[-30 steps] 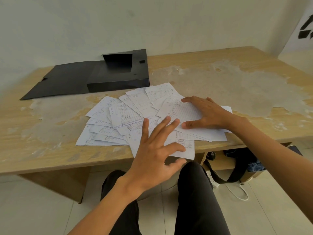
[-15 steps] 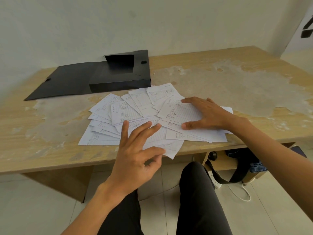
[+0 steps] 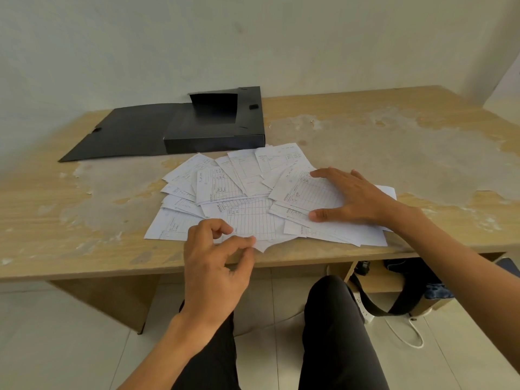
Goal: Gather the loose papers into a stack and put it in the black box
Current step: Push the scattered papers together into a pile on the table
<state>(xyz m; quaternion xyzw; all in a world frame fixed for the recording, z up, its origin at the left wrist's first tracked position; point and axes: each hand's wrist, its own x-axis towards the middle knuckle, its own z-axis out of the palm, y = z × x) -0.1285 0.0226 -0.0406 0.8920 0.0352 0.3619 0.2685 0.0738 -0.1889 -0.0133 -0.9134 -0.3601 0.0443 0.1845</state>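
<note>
Head view: the left hand (image 3: 213,266) has slid from mid-fan to the near table (image 3: 56,215) edge, fingers curled, pinching a sheet's corner; the right hand (image 3: 349,197) stays flat and open, pinning the right sheets. The papers (image 3: 247,198) look slightly tighter but still fanned, so stacking has barely begun. The box (image 3: 213,128) lies open just behind them. Print on the forms is too small to read

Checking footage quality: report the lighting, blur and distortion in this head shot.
Head view: soft, even daylight, no glare, only faint shadows under the hands; wide-angle bending curves the table edges; the left hand looks slightly soft; print on the papers is too small to read.
</note>
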